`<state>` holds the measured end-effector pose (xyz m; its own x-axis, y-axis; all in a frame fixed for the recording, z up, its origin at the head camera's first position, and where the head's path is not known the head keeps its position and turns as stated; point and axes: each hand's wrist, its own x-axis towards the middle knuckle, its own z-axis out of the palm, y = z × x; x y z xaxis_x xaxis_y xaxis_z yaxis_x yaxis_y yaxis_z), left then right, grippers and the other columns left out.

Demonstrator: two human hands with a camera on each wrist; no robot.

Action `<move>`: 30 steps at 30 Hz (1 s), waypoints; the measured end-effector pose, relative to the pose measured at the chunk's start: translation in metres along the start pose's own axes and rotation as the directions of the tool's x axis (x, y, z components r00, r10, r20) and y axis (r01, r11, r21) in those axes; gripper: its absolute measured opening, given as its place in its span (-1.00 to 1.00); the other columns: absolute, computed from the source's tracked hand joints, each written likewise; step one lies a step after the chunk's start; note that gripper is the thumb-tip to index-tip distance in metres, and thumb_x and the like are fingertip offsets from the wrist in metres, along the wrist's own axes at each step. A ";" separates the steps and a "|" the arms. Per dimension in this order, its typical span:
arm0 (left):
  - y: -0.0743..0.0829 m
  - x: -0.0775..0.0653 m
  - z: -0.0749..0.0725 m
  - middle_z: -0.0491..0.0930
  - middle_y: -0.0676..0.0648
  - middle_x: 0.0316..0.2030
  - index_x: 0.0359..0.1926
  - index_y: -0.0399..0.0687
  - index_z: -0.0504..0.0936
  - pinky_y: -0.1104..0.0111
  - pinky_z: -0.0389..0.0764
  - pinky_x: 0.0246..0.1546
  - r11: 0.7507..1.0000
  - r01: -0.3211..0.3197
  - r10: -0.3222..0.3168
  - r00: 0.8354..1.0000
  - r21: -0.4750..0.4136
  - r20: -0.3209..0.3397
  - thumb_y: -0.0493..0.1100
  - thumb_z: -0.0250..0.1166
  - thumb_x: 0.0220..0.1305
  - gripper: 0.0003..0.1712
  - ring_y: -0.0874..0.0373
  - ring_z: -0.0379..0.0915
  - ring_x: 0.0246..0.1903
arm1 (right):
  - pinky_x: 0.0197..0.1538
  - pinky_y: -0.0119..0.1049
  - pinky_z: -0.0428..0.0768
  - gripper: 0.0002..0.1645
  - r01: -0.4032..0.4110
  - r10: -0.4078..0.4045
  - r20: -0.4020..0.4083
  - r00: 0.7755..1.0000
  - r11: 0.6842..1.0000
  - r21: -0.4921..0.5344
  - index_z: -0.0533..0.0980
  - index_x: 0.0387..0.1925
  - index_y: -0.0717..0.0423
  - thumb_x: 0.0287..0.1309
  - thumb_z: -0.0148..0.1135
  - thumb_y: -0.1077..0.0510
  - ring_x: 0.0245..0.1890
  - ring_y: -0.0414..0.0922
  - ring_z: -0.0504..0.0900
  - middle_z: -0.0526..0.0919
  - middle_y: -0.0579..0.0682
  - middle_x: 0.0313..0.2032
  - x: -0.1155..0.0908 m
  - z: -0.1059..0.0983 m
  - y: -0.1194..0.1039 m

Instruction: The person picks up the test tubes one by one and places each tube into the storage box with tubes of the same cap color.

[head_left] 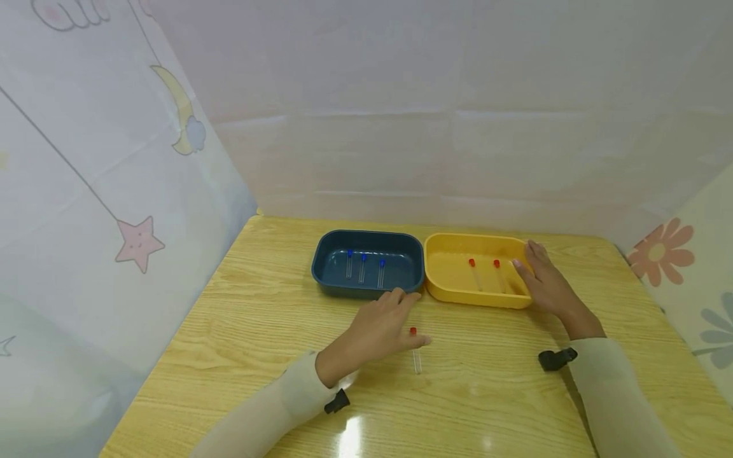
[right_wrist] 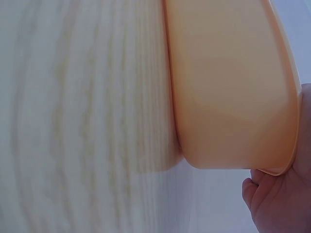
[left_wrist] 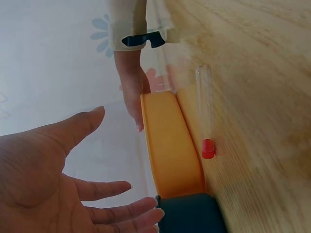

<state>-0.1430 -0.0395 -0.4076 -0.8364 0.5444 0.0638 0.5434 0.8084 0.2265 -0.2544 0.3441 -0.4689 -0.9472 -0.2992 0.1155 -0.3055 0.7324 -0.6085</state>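
Note:
My left hand [head_left: 375, 327] hovers over the table with its fingers spread and nothing in them. Its fingertips come near the front wall of the dark blue tray [head_left: 349, 292]. Just beside its thumb, a clear test tube with a red cap [head_left: 417, 362] lies on the wood; in the left wrist view this tube [left_wrist: 204, 111] shows whole. At the right end of the yellow tray [head_left: 475, 298], my right hand [head_left: 546, 283] grips the rim, thumb on the inner side and fingers outside. In the right wrist view the hand [right_wrist: 282, 204] is partly cut off.
Several blue-capped tubes, one of them a tube [head_left: 362, 270] in the middle, lie in the dark blue tray. Two red-capped tubes, including a left one [head_left: 476, 277], lie in the yellow tray. The trays stand side by side on the wooden table [head_left: 240, 331], before a pale cloth backdrop [head_left: 378, 159].

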 end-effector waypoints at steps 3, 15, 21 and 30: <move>0.000 -0.001 0.004 0.51 -0.06 -0.05 0.42 -0.09 0.40 0.49 0.43 -0.50 1.000 0.005 -0.005 1.000 -0.023 0.023 0.42 0.35 0.20 -0.02 0.19 0.39 -0.27 | 0.43 0.37 -0.39 -0.14 0.002 -0.002 -0.003 1.000 1.000 0.001 -0.38 0.55 0.32 0.65 -0.31 -0.12 0.52 0.31 -0.53 -0.47 0.28 0.56 0.000 -0.001 -0.001; 0.000 -0.006 0.009 0.44 -0.03 -0.20 0.40 -0.14 0.39 0.47 0.37 -0.54 1.000 -0.005 0.004 0.998 0.014 0.065 0.43 0.40 0.12 0.04 0.21 0.29 -0.38 | 0.43 0.36 -0.39 -0.13 0.010 -0.010 0.003 1.000 1.000 0.008 -0.39 0.55 0.33 0.65 -0.30 -0.12 0.53 0.32 -0.51 -0.48 0.28 0.56 0.001 0.001 0.003; 0.000 -0.007 0.014 0.44 -0.03 -0.17 0.40 -0.14 0.37 0.45 0.37 -0.57 0.999 0.012 -0.014 0.996 0.030 0.085 0.44 0.46 0.04 0.10 0.19 0.30 -0.35 | 0.43 0.37 -0.39 -0.13 0.009 -0.009 0.007 1.000 1.000 0.013 -0.40 0.55 0.31 0.65 -0.30 -0.12 0.53 0.33 -0.51 -0.49 0.27 0.56 0.000 0.001 0.002; 0.000 -0.008 0.021 0.45 -0.11 0.16 0.52 -0.14 0.26 0.30 0.59 -0.17 0.999 0.036 -0.039 0.985 0.021 0.166 0.43 0.46 0.05 0.20 0.05 0.42 0.11 | 0.43 0.37 -0.40 -0.12 0.000 0.000 0.009 1.000 1.000 0.007 -0.41 0.55 0.30 0.65 -0.30 -0.13 0.53 0.32 -0.52 -0.49 0.28 0.56 0.001 0.000 0.001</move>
<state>-0.1349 -0.0389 -0.4281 -0.8335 0.5420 -0.1074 0.5143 0.8320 0.2080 -0.2551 0.3442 -0.4696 -0.9461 -0.3052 0.1084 -0.3052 0.7280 -0.6139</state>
